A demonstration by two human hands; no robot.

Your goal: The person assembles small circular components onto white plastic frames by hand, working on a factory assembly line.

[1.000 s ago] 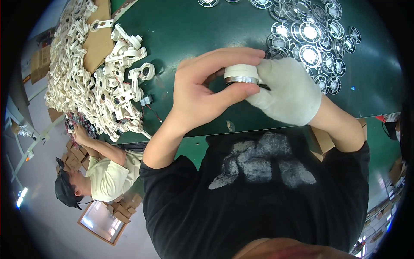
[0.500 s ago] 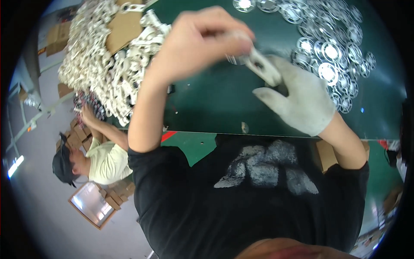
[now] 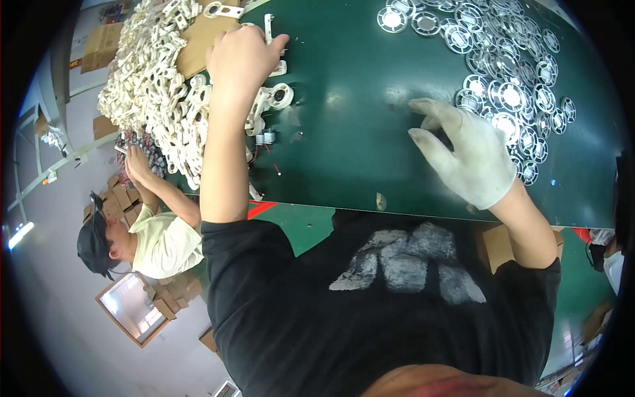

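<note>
the bare left hand (image 3: 241, 61) is over the near right edge of a big heap of white plastic parts (image 3: 149, 76), its back to the camera and its thumb sticking out to the right. its other fingers are hidden, so i cannot tell whether it is open, closed or gripping one of the parts. a white part with a round end (image 3: 281, 96) lies on the green table (image 3: 344, 155) just beside the wrist, and below that sits a small metal block (image 3: 266, 137) with a thin wire (image 3: 276, 162). a brown cardboard sheet (image 3: 193, 56) lies among the heap, left of the hand. the right hand (image 3: 465, 151), in a white glove, is held above the table with its thumb and fingers apart and nothing between them. just beside it, on the right, is a spread of shiny spoked discs (image 3: 510, 96), many overlapping. on the far left a co-worker in a pale yellow shirt (image 3: 165, 241) and a black cap (image 3: 94, 243) reaches to a pile of small dark and red pieces (image 3: 151, 155) at the table's edge.
</note>
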